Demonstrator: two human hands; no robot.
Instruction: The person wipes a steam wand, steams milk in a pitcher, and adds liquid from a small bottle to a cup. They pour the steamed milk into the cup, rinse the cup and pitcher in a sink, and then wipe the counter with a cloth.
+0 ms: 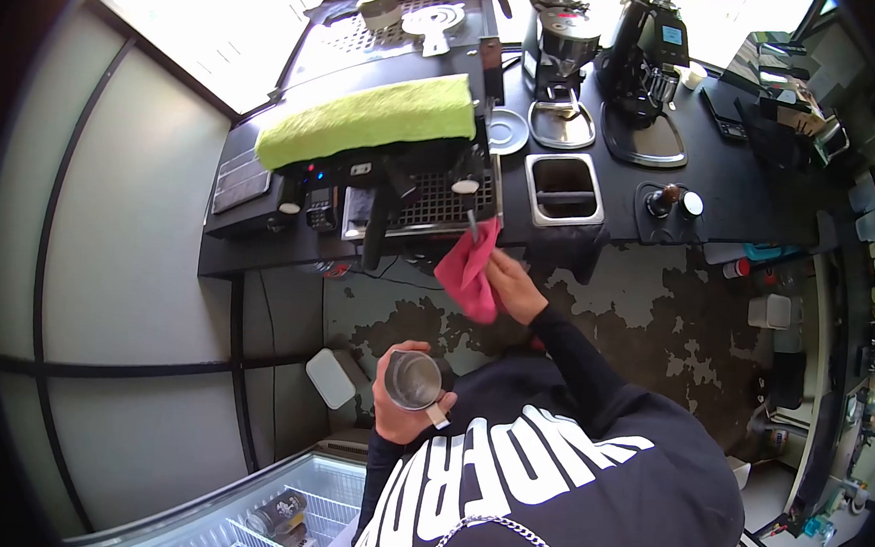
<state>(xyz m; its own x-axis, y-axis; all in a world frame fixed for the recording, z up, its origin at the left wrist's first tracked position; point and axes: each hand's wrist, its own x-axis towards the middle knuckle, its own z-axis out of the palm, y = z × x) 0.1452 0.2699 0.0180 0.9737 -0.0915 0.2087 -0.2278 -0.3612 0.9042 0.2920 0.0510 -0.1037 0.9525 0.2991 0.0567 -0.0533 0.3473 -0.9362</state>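
My left hand [396, 408] is wrapped round a metal milk pitcher [414, 380], held upright close to my body with its handle toward the lower right. A little liquid or residue may lie inside; I cannot make it out. Farther forward, my right hand [517, 286] grips a pink cloth [471, 276]. The cloth's upper end is around the steam wand [473, 226] at the front right of the espresso machine [384, 170]. Above the machine's drip grate, a green towel [367, 119] covers the front of its top.
Right of the machine, a knock box [564, 191] is set in the black counter [621, 220], near a tamper [666, 196]. Two grinders [568, 51] stand behind, beside a stack of saucers [507, 132]. An open-topped fridge [292, 515] is at lower left, a white bin [333, 377] beyond it.
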